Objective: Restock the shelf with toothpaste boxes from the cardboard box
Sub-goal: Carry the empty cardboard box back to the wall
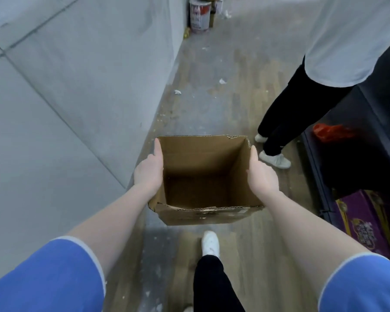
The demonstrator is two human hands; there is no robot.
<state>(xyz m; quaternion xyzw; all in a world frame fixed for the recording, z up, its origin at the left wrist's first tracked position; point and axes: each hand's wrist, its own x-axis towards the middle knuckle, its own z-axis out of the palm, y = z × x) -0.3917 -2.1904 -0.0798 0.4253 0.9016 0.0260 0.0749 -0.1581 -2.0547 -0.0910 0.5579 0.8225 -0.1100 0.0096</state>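
The left hand [148,171] lay flat against the left outer wall of the cardboard box [203,216], fingers straight, thumb along the rim; the right hand [262,174] pressed the right wall the same way. Neither hand curled round anything: both were released and carried the box by palm pressure alone, clear of the floor [212,70]. The box stood upright, mouth open, and its visible inside showed no toothpaste boxes, so the stock was judged spent and the step in hand to be moving the empty box. To do this well, equal inward pressure should be kept on both walls, the box held level, and a path chosen past the second person's legs [286,122] ahead on the right. The dark shelf [369,122] ran along the right edge; a red bag [331,131] lay on it and purple packets [363,219] sat lower down; whether these were toothpaste could not be told. Count: one cardboard box, two hands, no toothpaste boxes identified, one paint can [199,15] clearly visible at the far wall [77,86], with more containers behind it.
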